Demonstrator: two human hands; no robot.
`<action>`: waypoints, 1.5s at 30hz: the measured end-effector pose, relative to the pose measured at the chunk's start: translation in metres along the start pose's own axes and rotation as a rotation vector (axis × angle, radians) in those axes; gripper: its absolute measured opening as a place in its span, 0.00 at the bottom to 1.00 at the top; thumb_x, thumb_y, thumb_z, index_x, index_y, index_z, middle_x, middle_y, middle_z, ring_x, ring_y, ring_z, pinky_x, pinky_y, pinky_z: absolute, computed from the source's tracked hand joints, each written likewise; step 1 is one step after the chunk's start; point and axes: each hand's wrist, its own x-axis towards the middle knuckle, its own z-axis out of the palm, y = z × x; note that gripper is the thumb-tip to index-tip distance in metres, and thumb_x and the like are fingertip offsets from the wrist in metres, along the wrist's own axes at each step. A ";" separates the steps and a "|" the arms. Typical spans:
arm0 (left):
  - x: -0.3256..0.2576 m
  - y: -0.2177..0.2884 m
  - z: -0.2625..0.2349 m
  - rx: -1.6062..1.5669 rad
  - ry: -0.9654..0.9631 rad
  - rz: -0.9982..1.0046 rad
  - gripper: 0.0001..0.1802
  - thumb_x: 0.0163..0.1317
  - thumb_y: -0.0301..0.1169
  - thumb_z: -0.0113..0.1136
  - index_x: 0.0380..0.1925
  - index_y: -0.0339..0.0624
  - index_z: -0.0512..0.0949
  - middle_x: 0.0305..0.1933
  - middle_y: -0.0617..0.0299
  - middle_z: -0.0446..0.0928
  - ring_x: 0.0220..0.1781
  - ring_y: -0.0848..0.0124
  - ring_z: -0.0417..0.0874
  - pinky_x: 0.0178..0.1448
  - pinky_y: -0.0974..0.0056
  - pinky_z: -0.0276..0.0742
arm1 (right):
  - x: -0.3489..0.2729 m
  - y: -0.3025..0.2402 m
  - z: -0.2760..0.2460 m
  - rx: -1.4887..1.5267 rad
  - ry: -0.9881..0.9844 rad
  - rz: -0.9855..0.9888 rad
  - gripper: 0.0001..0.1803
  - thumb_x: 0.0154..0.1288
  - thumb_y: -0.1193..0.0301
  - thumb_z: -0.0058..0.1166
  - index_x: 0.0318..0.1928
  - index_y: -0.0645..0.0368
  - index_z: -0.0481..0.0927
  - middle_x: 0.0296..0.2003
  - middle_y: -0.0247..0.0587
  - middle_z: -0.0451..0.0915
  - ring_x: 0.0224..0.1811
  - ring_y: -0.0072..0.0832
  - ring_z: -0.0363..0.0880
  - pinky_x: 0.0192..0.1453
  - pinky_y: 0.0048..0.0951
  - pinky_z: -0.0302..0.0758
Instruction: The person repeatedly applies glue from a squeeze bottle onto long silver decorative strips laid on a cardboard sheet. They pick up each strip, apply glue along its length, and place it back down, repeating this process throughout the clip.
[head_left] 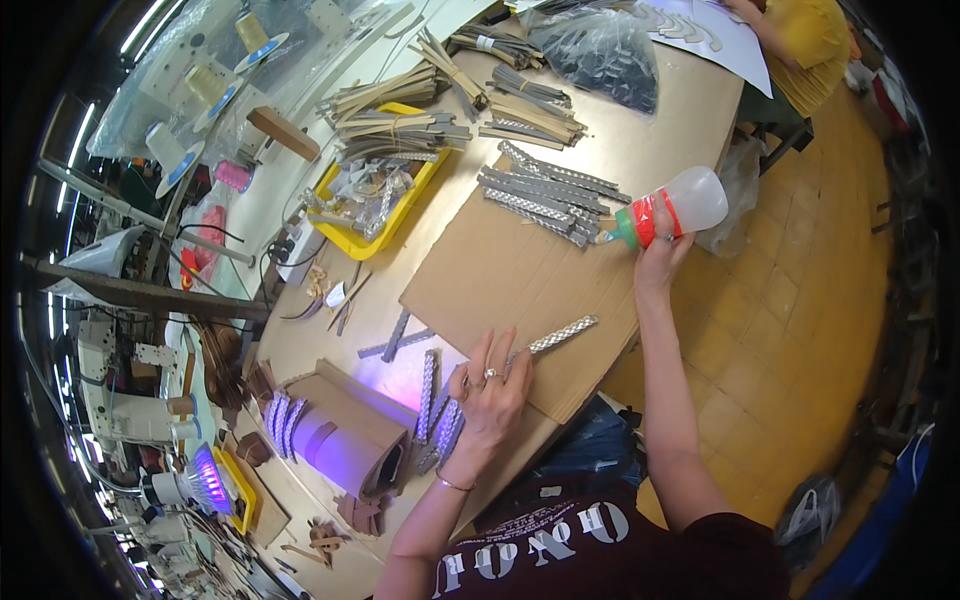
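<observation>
My left hand [492, 395] lies low over the cardboard sheet [500, 270], its fingers at the near end of a silvery braided strip [565, 334] and holding it there. My right hand [664, 245] grips a squeeze bottle [690, 203] with a clear body, red band and green cap. The bottle is tilted, nozzle pointing left toward a pile of grey and braided strips [545, 195] at the sheet's far side. Whether the nozzle touches them I cannot tell. More braided strips [428, 395] lie just left of my left hand, partly hidden by it.
A yellow tray [350, 245] holds small bagged pieces, with bundled strips [400, 130] on its far end. A rolled brown sheet [345, 430] sits at the left beside a purple-lit lamp [208, 478]. A plastic bag of dark pieces [595, 55] and a person in yellow [810, 45] are farther off.
</observation>
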 end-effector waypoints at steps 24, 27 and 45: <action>0.093 -0.030 0.012 -0.423 -0.091 -0.100 0.13 0.56 0.23 0.61 0.43 0.43 0.81 0.54 0.55 0.77 0.55 0.56 0.77 0.60 0.54 0.68 | 0.003 0.005 -0.003 -0.024 0.000 -0.001 0.23 0.61 0.64 0.63 0.51 0.63 0.71 0.43 0.37 0.74 0.43 0.24 0.75 0.48 0.29 0.75; 0.150 -0.037 0.061 -0.355 -0.113 0.027 0.14 0.57 0.24 0.58 0.45 0.44 0.80 0.51 0.55 0.77 0.54 0.57 0.76 0.59 0.54 0.68 | 0.002 0.003 -0.002 -0.075 -0.001 -0.014 0.26 0.61 0.64 0.63 0.55 0.62 0.68 0.47 0.38 0.72 0.46 0.25 0.74 0.50 0.29 0.74; 0.174 -0.051 0.076 -0.479 -0.132 0.138 0.11 0.58 0.25 0.61 0.42 0.44 0.80 0.41 0.56 0.80 0.47 0.62 0.80 0.58 0.54 0.66 | -0.009 -0.034 0.013 -0.042 -0.048 0.073 0.28 0.59 0.60 0.62 0.54 0.61 0.68 0.46 0.38 0.70 0.48 0.25 0.70 0.55 0.30 0.69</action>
